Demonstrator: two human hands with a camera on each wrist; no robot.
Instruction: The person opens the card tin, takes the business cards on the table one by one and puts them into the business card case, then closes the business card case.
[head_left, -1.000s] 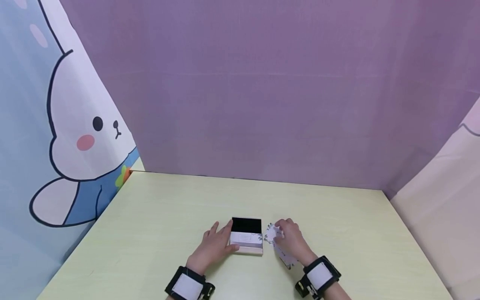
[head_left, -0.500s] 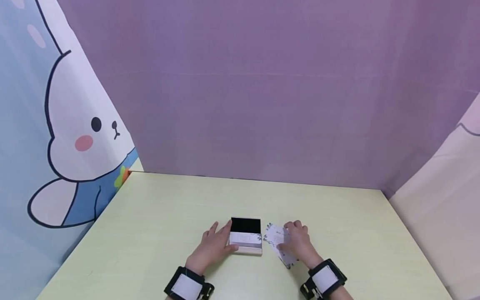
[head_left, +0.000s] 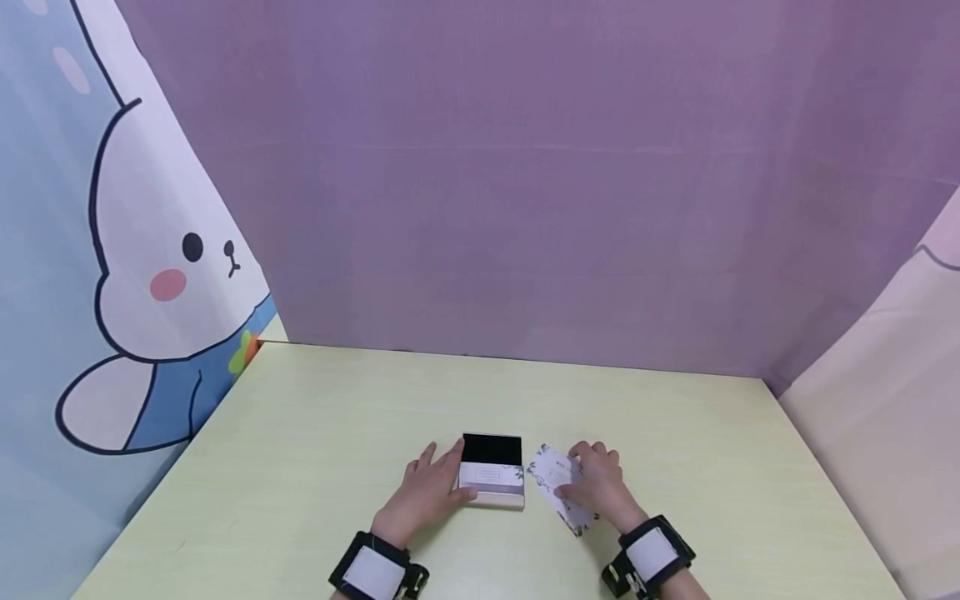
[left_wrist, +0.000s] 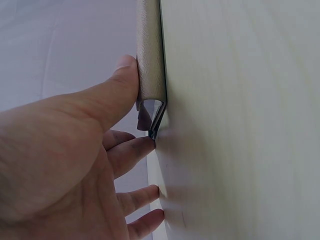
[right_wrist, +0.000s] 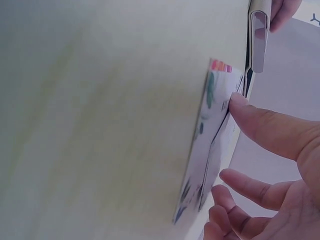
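My left hand (head_left: pixel 423 493) steadies the open beige card case with black lid (head_left: pixel 492 472), thumb pressed to its near edge, fingers straight. My right hand (head_left: pixel 597 488) pinches a small stack of white floral-printed cards (head_left: pixel 557 483) just right of the case, on the pale green table (head_left: pixel 315 433).

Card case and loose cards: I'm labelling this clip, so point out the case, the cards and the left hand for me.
card case (head_left: pixel 491 451), head view, on its open black lid.
cards (head_left: pixel 553 475), head view, on the top white card's face.
left hand (head_left: pixel 422 493), head view, on the back of the hand.
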